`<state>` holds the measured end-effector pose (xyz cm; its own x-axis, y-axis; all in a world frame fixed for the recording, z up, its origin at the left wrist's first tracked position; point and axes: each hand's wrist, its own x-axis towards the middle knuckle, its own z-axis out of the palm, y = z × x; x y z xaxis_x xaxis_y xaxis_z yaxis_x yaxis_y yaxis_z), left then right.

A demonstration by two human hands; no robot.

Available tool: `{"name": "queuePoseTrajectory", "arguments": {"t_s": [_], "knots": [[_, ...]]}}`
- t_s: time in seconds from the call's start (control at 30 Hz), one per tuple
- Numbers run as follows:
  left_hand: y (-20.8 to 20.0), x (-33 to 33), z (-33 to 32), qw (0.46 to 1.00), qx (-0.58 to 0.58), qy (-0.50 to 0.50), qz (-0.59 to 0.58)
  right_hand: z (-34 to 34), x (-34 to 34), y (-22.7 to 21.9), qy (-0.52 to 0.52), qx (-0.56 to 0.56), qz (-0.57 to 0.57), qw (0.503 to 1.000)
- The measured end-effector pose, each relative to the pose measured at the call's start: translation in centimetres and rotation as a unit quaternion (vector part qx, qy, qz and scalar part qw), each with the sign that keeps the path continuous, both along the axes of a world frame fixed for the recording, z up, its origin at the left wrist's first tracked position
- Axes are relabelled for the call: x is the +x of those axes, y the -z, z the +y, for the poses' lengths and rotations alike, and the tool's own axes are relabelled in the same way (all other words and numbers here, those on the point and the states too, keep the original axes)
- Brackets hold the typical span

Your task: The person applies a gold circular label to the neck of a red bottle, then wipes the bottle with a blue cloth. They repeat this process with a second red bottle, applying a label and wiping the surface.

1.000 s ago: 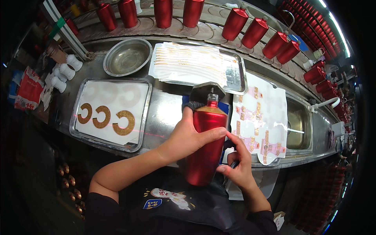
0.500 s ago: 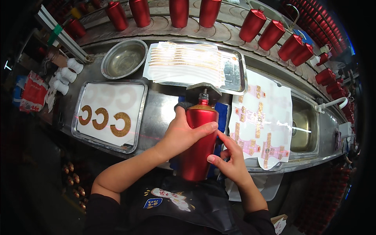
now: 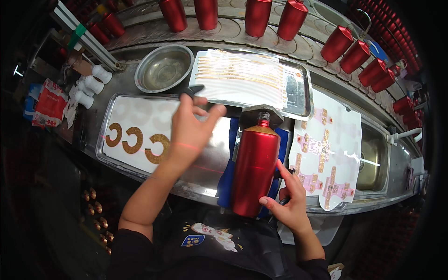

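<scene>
A glossy red bottle (image 3: 255, 172) with a gold shoulder band and dark neck rests along a blue cloth pad (image 3: 226, 175). Its neck lies at a metal cradle (image 3: 275, 119). My right hand (image 3: 291, 203) grips the bottle's lower right side, thumb on the front and some fingers hidden behind black parts. My left hand (image 3: 193, 128) is raised left of the bottle, thumb apart from the fingers. At its fingertips sits a small black piece (image 3: 190, 90); whether worn or held is unclear. Beneath that hand lies a tray (image 3: 103, 105) with gold C-shaped decals (image 3: 134, 140) on white backing.
A metal bowl (image 3: 164, 70) and a tray (image 3: 305, 93) of gold-striped sheets (image 3: 240, 77) stand behind. On the right are a pink-and-gold decal sheet (image 3: 326, 154) and a sink (image 3: 373, 161). Several red bottles (image 3: 258, 18) line a slatted conveyor (image 3: 228, 32) at the back.
My left hand has let go of the bottle and moved up and left, over the tray's edge. The right hand stays on the bottle. The whole view has shifted slightly.
</scene>
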<state>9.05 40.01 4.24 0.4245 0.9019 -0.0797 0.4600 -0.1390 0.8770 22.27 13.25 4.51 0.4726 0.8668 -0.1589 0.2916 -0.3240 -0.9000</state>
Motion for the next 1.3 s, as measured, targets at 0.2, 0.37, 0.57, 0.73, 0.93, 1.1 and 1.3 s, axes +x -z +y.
{"name": "queuePoseTrajectory", "arguments": {"t_s": [0.2, 0.37, 0.57, 0.73, 0.93, 1.1, 1.3], "knots": [[5.5, 2.3, 11.4, 0.992, 0.062, -0.075, 0.081, 0.2, -0.3, 0.5, 0.007, -0.006, -0.005, 1.000], [7.3, 3.6, 12.6, 0.980, 0.127, -0.101, 0.115, 0.2, -0.3, 0.6, 0.021, -0.012, 0.029, 0.999], [7.7, 2.7, 14.1, 0.992, 0.064, -0.098, 0.036, 0.1, -0.3, 0.8, 0.019, 0.000, 0.028, 0.999], [7.3, 2.9, 14.2, 0.994, 0.023, -0.108, 0.026, 0.1, -0.2, 0.9, 0.016, 0.021, 0.039, 0.999], [7.7, 3.5, 14.4, 0.994, 0.041, -0.095, 0.022, 0.1, -0.2, 0.8, 0.017, 0.010, 0.055, 0.998], [7.1, 2.3, 14.0, 0.990, 0.123, -0.032, 0.063, 0.1, -0.2, 0.6, 0.016, 0.007, 0.054, 0.998], [4.3, 2.4, 12.3, 0.931, 0.312, 0.002, 0.189, -0.4, -0.1, 0.8, 0.006, 0.006, 0.020, 1.000]]}}
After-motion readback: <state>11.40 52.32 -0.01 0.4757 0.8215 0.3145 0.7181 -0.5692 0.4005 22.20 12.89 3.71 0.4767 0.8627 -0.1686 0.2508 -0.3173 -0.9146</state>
